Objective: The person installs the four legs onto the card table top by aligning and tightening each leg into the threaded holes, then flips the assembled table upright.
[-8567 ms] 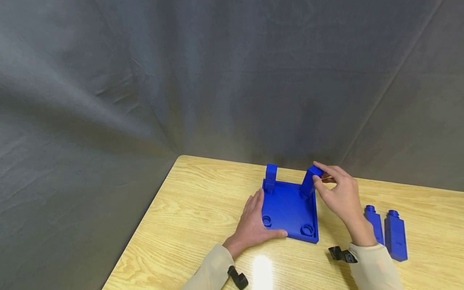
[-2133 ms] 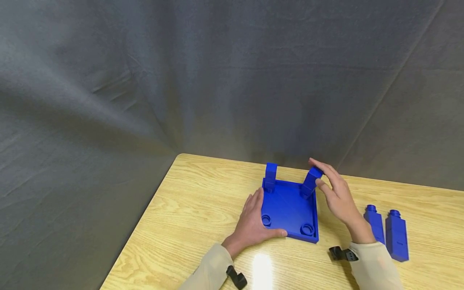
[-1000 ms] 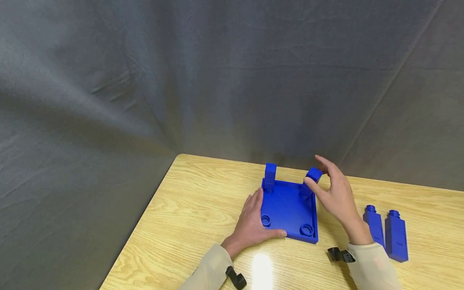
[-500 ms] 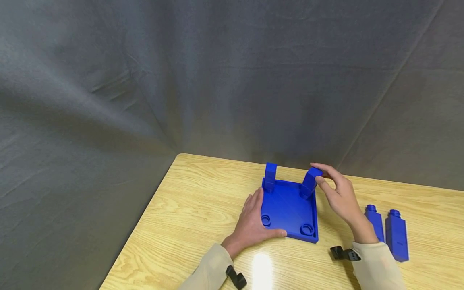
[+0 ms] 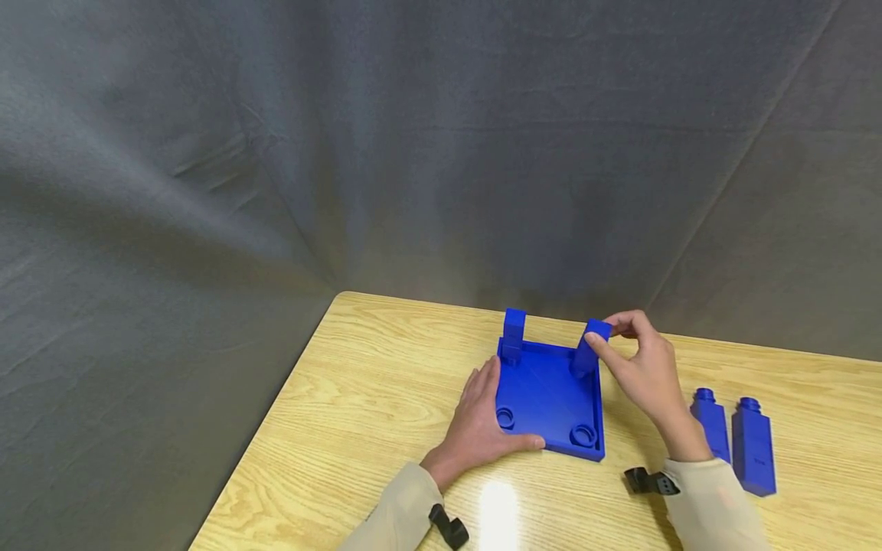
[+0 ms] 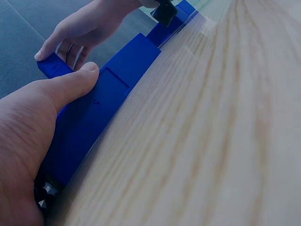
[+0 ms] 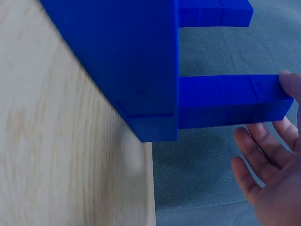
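Note:
A blue square tabletop (image 5: 547, 394) with a raised rim lies upside down on the wooden table. My left hand (image 5: 475, 425) holds its near left corner, fingers along the left side and thumb on the front rim. At the far right corner stands a blue square table leg (image 5: 591, 350), its top pinched by my right hand (image 5: 644, 371) between thumb and fingers. In the right wrist view, the thumb presses one face of this leg (image 7: 235, 99). Another leg (image 5: 514, 333) stands upright at the far left corner. Both near corners show round sockets, such as the right one (image 5: 583, 436).
Two more blue legs with threaded ends, a left one (image 5: 710, 425) and a right one (image 5: 754, 451), lie right of my right forearm. A grey curtain (image 5: 482, 153) hangs behind the wooden table (image 5: 358, 398), whose left edge slants toward me.
My right hand has let go of the far right leg and gripped it again several times, turning it; the leg now leans less. My left hand has stayed on the tabletop's corner.

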### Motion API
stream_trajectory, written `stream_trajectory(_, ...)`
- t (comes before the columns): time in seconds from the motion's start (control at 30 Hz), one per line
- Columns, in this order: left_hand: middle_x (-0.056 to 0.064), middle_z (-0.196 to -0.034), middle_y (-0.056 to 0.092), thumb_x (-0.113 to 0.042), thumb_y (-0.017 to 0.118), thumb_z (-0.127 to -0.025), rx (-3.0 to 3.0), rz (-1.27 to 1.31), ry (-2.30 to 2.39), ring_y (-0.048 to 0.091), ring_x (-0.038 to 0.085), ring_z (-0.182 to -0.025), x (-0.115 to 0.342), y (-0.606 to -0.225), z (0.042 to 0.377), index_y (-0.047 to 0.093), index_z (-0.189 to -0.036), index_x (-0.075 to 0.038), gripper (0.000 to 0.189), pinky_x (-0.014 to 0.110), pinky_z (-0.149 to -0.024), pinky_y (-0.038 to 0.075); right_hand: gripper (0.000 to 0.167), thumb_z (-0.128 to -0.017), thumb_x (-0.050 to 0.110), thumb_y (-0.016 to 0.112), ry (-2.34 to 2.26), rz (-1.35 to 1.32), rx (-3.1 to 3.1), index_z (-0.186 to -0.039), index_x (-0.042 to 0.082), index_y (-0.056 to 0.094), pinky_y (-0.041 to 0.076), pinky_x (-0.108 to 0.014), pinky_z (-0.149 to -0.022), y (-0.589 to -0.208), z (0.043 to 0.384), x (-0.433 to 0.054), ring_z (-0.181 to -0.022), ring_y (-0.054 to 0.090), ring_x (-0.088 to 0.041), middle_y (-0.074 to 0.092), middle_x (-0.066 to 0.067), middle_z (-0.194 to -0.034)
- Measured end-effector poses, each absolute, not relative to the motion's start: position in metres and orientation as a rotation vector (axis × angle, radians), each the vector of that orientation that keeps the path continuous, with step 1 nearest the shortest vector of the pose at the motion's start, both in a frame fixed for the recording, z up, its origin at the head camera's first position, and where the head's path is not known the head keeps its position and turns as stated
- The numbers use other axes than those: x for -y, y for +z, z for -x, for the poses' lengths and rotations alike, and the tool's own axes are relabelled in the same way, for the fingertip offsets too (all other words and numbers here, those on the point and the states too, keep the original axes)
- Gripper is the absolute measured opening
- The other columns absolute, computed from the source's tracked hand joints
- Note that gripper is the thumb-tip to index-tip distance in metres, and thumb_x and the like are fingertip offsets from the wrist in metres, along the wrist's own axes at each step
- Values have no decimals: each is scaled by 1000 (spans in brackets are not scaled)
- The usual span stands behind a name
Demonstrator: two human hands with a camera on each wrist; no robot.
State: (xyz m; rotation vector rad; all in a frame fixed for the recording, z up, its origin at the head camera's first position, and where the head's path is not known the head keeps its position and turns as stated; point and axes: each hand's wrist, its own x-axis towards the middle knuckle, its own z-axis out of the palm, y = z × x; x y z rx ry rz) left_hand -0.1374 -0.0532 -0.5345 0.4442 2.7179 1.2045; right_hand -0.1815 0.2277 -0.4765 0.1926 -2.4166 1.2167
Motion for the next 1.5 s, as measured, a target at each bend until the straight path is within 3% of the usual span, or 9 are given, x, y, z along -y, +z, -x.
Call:
stream_trajectory(0.2, 2, -187, 9, -66, 94, -78, -2719, -438, 1193, 10, 34, -172, 53, -533, 137, 6, -180, -15, 144, 64, -135, 19, 38, -99, 19, 86, 1152, -157, 2428, -120, -2, 63, 46, -30, -85, -475, 181, -224, -104, 68, -40, 73, -21, -108)
stream_trajectory(0.37, 1, -187, 9, -66, 94, -79, -2711, -416, 1188, 9, 33, -172, 52, -532, 136, 5, -180, -16, 144, 65, -135, 20, 46, -106, 23, 77, 1174, -225, 2437, -142, 0, 60, 47, -36, -88, -477, 182, -225, -111, 66, -42, 71, -25, -119)
stream_trajectory(0.5, 1, -187, 9, -66, 95, -78, -2710, -410, 1187, 9, 34, -172, 51, -531, 136, 6, -180, -16, 144, 65, -135, 20, 51, -110, 7, 66, 1302, -415, 2326, -160, 3, 54, 41, -23, -107, -480, 185, -228, -128, 63, -22, 71, -25, -134)
stream_trajectory(0.6, 2, -187, 10, -66, 95, -78, -2715, -418, 1177, 10, 34, -172, 50, -531, 137, 6, -180, -15, 145, 64, -135, 20, 50, -111, -3, 58, 1380, -554, 2270, -160, 4, 56, 37, -11, -110, -481, 184, -232, -134, 58, 2, 72, -8, -143)
stream_trajectory(0.7, 2, -187, 9, -67, 94, -78, -2717, -421, 1168, 10, 33, -172, 49, -530, 137, 5, -180, -16, 144, 64, -135, 20, 45, -112, -2, 57, 1417, -581, 2290, -157, 5, 62, 38, -8, -109, -482, 184, -235, -132, 55, 13, 71, 12, -143)
stream_trajectory(0.9, -1, -187, 8, -67, 94, -79, -2709, -400, 1175, 9, 33, -172, 50, -531, 137, 4, -181, -18, 145, 66, -134, 21, 39, -110, 12, 70, 1357, -418, 2404, -149, 10, 68, 39, -10, -105, -481, 183, -233, -126, 52, 14, 73, -11, -143)
stream_trajectory(1.07, -1, -187, 8, -67, 94, -79, -2706, -404, 1179, 8, 33, -172, 52, -531, 137, 4, -181, -18, 144, 66, -134, 20, 35, -104, 17, 81, 1278, -266, 2414, -135, 5, 70, 43, -21, -98, -480, 183, -229, -114, 56, 5, 75, -18, -129)
stream_trajectory(1.3, 1, -187, 9, -67, 94, -78, -2713, -424, 1180, 9, 33, -172, 52, -532, 138, 5, -180, -17, 145, 65, -135, 20, 37, -96, 14, 89, 1153, -171, 2369, -119, -3, 65, 49, -31, -86, -480, 182, -219, -100, 72, -38, 77, -23, -111)
stream_trajectory(1.5, 0, -187, 8, -67, 94, -79, -2708, -423, 1176, 8, 32, -173, 52, -531, 137, 4, -180, -17, 144, 65, -135, 19, 41, -91, 16, 93, 1060, -116, 2369, -115, -2, 64, 44, -24, -77, -477, 180, -214, -92, 75, -43, 78, -23, -101)
